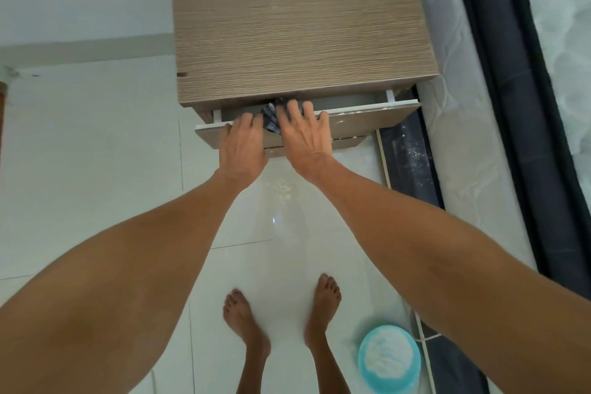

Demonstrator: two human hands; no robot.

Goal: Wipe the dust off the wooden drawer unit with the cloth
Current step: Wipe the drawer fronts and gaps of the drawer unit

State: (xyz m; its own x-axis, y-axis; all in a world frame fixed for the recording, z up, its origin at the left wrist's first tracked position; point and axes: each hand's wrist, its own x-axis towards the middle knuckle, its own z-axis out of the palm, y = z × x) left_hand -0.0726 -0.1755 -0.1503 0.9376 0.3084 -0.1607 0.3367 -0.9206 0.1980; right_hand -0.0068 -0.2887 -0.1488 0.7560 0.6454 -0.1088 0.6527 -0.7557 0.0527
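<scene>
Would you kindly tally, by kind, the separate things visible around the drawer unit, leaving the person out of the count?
Wooden drawer unit: 1
Cloth, dark, at the open top drawer's edge: 1
Turquoise bowl of white powder on the floor: 1
Mattress beside the unit: 1
Total: 4

Bright, even, diffuse indoor lighting; no hard shadows, only soft shade beneath the overhanging top of the drawer unit [297, 25] and inside the open drawer [351, 105]. Glossy sheen and a small specular glare spot on the floor tiles [96, 169] between the forearms. Marked wide-angle distortion: forearms ballooning toward the lower corners, straight edges bowed. Slight motion blur on the fingertips [292, 105] of the right hand [302, 134]; overall soft, compressed detail
</scene>
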